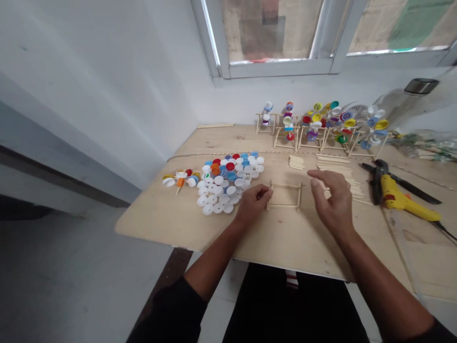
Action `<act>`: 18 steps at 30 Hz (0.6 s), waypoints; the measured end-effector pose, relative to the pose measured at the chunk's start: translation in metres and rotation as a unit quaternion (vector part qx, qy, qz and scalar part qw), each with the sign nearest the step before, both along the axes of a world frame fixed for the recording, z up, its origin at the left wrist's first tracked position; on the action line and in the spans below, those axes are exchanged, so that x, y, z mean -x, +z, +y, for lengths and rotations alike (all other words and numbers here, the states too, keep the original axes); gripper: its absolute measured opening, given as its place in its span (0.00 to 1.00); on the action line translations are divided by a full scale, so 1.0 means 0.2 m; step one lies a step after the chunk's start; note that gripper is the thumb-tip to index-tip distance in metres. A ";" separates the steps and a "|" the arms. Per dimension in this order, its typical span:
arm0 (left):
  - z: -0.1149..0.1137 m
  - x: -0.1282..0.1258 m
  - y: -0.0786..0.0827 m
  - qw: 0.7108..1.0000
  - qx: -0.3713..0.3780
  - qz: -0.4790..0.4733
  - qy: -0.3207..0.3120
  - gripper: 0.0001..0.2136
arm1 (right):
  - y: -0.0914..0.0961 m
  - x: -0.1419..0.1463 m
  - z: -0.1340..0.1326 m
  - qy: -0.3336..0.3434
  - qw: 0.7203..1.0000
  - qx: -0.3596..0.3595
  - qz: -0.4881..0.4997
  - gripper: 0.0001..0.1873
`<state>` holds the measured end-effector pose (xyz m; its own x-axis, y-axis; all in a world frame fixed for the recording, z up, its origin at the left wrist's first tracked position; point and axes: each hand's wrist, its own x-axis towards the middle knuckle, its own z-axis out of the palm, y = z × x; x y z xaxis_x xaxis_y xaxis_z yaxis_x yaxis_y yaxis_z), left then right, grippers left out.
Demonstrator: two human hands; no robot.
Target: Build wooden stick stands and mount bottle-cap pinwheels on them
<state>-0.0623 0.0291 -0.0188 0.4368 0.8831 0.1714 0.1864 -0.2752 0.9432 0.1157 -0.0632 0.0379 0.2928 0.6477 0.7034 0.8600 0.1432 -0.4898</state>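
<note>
Several cap wheels (314,125) stand finished; my left hand (252,204) pinches a bare stick frame (284,206) (no caps yet), right hand (333,202) open.

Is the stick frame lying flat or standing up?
Flat: the stick frame lies on the board, with the left hand holding its edge.

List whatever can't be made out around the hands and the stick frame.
Head view: the left hand curls at the small wooden stick frame; its own fingers hide whether it pinches the post.
Head view: the open right hand covers part of the loose wooden stick pile.
Head view: the cord of the yellow glue gun runs off the right edge.
Head view: the colourful bottle-cap models at the back are too small for detail.
</note>
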 end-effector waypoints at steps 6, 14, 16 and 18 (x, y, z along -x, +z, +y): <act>0.01 0.00 -0.02 1.000 0.008 -0.001 -0.005 0.10 | -0.02 -0.17 0.23 0.108 0.941 0.213 0.240 0.23; 0.01 0.00 -0.01 1.000 0.024 -0.015 -0.006 0.10 | -0.08 -0.18 0.38 0.178 0.862 0.340 0.330 0.21; 0.01 0.00 -0.01 1.000 0.026 -0.017 -0.006 0.10 | -0.08 -0.18 0.40 0.185 0.851 0.356 0.340 0.21; 0.01 0.00 -0.01 0.999 0.025 -0.019 -0.006 0.11 | -0.08 -0.17 0.40 0.193 0.841 0.367 0.349 0.21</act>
